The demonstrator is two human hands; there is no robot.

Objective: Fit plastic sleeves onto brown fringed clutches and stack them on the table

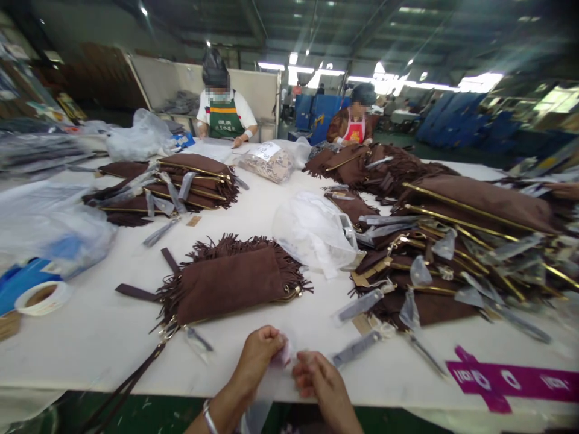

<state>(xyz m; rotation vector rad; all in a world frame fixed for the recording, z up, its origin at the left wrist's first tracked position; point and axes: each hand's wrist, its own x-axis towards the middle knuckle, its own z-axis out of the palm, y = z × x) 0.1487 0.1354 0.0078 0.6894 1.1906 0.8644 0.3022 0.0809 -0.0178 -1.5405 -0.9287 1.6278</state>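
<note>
Low at the front edge of the table, my left hand [260, 355] pinches a small piece of thin clear plastic [284, 352] with a pinkish tint. Close by on its right is my right hand [322, 383], with its fingers curled in; anything between them is too blurred to make out. Just beyond both hands a brown fringed bag [230, 280] lies flat. Its wrist strap [124, 386] hangs over the front edge at the left, and a small plastic-wrapped piece [199, 340] lies near its corner.
Brown bags with gold zippers [452, 253] are piled at right, with another stack [181, 181] at back left. A clear plastic bag [312, 232] stands mid-table. A tape roll [43, 298] lies left, purple tape [511, 380] right. Two people [226, 114] work across the table.
</note>
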